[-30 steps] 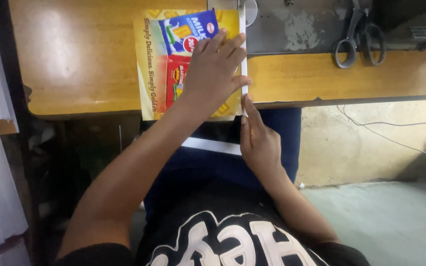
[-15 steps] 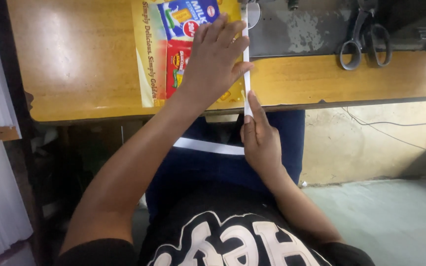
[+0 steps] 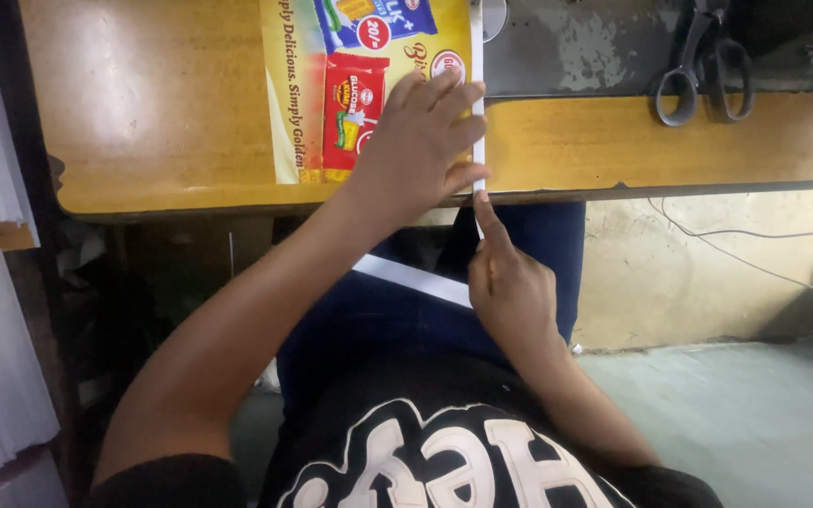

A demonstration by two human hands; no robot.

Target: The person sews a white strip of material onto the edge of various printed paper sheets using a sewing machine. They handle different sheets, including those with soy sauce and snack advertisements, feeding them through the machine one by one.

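View from above a wooden workbench [image 3: 190,113]. A yellow printed sheet [image 3: 298,94], showing 2 snack packets, lies flat near the front edge of the bench, its long axis running from that edge toward the back. Its right margin is a narrow white folded strip [image 3: 477,56] running the same way. The left hand [image 3: 421,141] lies directly on the sheet, palm down and fingers spread flat, pressing it to the bench; it grasps nothing. The right hand [image 3: 510,282] sits below the front edge, over the lap, loosely curled, with 1 finger extended up to touch the near end of the strip. The left hand is thus the nearer. A pair of scissors [image 3: 703,61] lies well apart at the back right.
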